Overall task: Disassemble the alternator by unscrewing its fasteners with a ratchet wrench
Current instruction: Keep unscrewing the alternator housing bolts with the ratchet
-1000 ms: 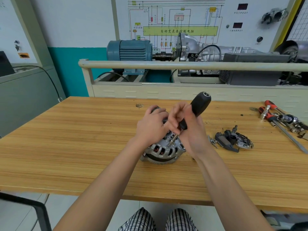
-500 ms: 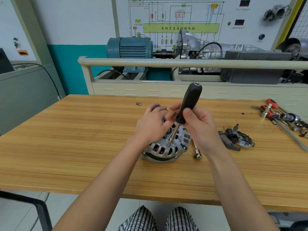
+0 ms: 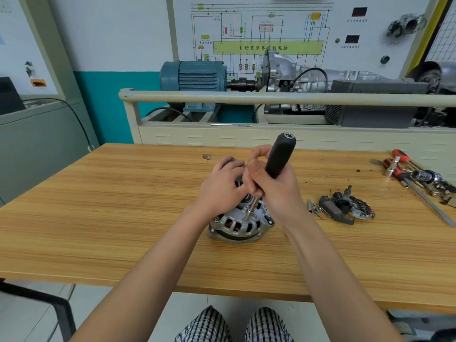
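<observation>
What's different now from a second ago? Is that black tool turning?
The driver's black handle swung from leaning right to more upright, then tipped slightly right again, as the right hand re-gripped it lower. Its tip stayed on the alternator; the left hand kept steadying it.

Silver alternator [image 3: 240, 222] (copper windings showing) sits mid-table; black-handled wrench [image 3: 280, 157] stands tilted, socket tip on its top
</observation>
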Action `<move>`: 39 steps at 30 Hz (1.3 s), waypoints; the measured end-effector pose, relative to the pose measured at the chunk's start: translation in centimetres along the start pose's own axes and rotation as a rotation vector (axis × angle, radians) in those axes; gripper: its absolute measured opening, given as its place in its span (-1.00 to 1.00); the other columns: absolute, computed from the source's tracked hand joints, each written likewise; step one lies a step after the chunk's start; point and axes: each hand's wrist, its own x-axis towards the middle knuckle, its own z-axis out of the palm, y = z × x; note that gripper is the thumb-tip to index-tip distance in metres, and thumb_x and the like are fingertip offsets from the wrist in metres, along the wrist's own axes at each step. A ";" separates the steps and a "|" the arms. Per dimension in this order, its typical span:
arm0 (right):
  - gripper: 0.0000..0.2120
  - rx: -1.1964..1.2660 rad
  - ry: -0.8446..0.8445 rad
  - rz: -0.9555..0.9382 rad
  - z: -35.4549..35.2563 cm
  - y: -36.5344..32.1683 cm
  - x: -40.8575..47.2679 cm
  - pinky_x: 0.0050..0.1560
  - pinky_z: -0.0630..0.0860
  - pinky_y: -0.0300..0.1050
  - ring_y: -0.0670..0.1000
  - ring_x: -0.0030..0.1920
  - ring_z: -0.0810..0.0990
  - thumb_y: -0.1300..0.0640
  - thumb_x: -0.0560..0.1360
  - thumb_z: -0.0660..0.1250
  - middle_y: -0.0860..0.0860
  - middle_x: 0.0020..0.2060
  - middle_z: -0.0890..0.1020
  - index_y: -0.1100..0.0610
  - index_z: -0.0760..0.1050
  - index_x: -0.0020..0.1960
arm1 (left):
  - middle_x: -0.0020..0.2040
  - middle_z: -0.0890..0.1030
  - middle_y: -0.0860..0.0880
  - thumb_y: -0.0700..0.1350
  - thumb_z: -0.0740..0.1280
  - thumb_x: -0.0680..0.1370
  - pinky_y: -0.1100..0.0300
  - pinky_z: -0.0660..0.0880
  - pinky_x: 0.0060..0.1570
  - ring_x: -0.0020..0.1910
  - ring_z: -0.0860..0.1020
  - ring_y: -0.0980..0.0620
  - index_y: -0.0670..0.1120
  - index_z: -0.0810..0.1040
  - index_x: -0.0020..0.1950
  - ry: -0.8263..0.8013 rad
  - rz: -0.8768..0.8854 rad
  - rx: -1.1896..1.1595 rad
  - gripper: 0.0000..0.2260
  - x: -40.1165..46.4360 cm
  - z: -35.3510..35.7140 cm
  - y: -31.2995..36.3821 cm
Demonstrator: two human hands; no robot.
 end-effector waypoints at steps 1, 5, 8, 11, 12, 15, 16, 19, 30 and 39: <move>-0.68 0.015 -0.031 0.017 -0.1 0.0 -0.2 -0.30 0.44 -0.40 -0.23 -0.41 0.53 -0.02 0.38 0.36 -0.14 -0.50 0.52 0.17 0.37 -0.03 | 0.35 0.47 0.07 0.19 0.02 0.49 -0.03 0.07 0.49 0.52 0.12 0.01 0.03 0.53 0.21 0.003 0.010 -0.046 -0.54 -0.2 -0.1 0.0; -0.85 0.022 -0.155 0.133 -0.8 -0.1 -0.6 -0.05 0.48 -0.29 -0.24 -0.19 0.56 0.25 0.50 0.22 -0.22 -0.30 0.60 0.15 0.38 0.07 | 0.38 0.46 0.02 0.11 0.06 0.45 -0.14 0.05 0.48 0.54 0.06 -0.02 0.06 0.57 0.04 -0.040 -0.003 -0.155 -0.65 -0.9 -0.8 0.3; -0.75 -0.049 -0.198 0.187 -1.3 -0.4 -1.2 0.17 0.43 -0.15 -0.19 0.02 0.53 0.23 0.49 0.14 -0.25 -0.15 0.59 0.09 0.41 0.15 | 0.18 0.56 -0.11 -0.09 0.20 0.53 -0.31 0.22 0.34 0.42 0.30 -0.18 0.12 0.40 -0.32 -0.032 -0.010 -0.267 -0.77 -1.3 -1.6 1.1; -0.82 -0.149 -0.178 0.165 -1.4 -0.5 -1.5 0.09 0.43 -0.27 -0.24 -0.04 0.52 0.22 0.53 0.17 -0.27 -0.16 0.57 0.07 0.45 0.09 | -0.01 0.61 -0.08 -0.23 0.23 0.60 -0.18 0.43 0.19 0.12 0.54 -0.12 0.05 0.55 -0.11 0.086 0.043 -0.468 -0.79 -2.0 -2.6 2.3; -0.85 -0.160 -0.151 0.148 -1.5 -0.6 -1.6 0.05 0.45 -0.30 -0.24 -0.07 0.53 0.21 0.52 0.20 -0.25 -0.17 0.59 0.09 0.47 0.05 | -0.01 0.63 -0.04 -0.20 0.21 0.62 -0.07 0.46 0.19 0.09 0.56 -0.03 -0.04 0.60 0.00 0.155 0.036 -0.570 -0.82 -2.3 -3.1 2.9; -0.89 -0.197 -0.074 0.092 -1.8 -0.8 -1.5 0.02 0.50 -0.28 -0.19 -0.08 0.59 0.15 0.46 0.36 -0.19 -0.18 0.64 0.12 0.53 -0.02 | 0.01 0.66 0.02 -0.09 0.19 0.64 0.30 0.46 0.12 0.08 0.59 0.16 -0.12 0.61 0.09 0.390 0.116 -0.792 -0.78 -3.3 -5.5 5.2; -0.85 -0.211 -0.049 0.079 -1.8 -1.0 -1.5 0.02 0.52 -0.25 -0.15 -0.05 0.61 0.15 0.41 0.38 -0.16 -0.16 0.67 0.11 0.56 -0.03 | 0.00 0.66 0.04 -0.06 0.24 0.61 0.34 0.47 0.10 0.06 0.60 0.18 -0.09 0.60 0.08 0.415 0.192 -0.823 -0.81 -3.7 -6.2 5.9; -0.80 -0.246 0.017 0.052 -1.6 -1.1 -1.3 0.06 0.59 -0.02 0.12 0.00 0.65 0.22 0.35 0.44 0.11 -0.10 0.70 0.17 0.60 -0.03 | -0.03 0.68 -0.07 -0.14 0.51 0.38 0.19 0.57 0.05 0.00 0.65 0.04 -0.07 0.60 0.05 0.369 0.263 -0.869 -0.73 -4.7 -7.2 8.0; -0.88 -0.169 -0.102 0.063 -2.5 -1.6 -1.2 0.02 0.56 -0.16 -0.03 -0.05 0.66 0.22 0.50 0.31 -0.03 -0.15 0.70 0.18 0.57 0.01 | 0.05 0.65 -0.20 -0.37 0.36 0.50 0.09 0.56 0.14 0.05 0.65 -0.04 -0.27 0.52 0.24 0.200 0.272 -0.806 -0.69 -5.0 -8.5 9.1; -0.79 -0.196 -0.161 0.058 -2.8 -2.1 -1.3 0.07 0.51 -0.27 -0.12 0.06 0.63 0.22 0.51 0.26 -0.14 -0.04 0.69 0.14 0.48 0.14 | -0.05 0.69 -0.14 -0.34 0.52 0.33 0.21 0.61 -0.07 -0.08 0.69 -0.01 -0.21 0.60 0.09 0.186 0.196 -0.749 -0.65 -4.9 -9.7 8.6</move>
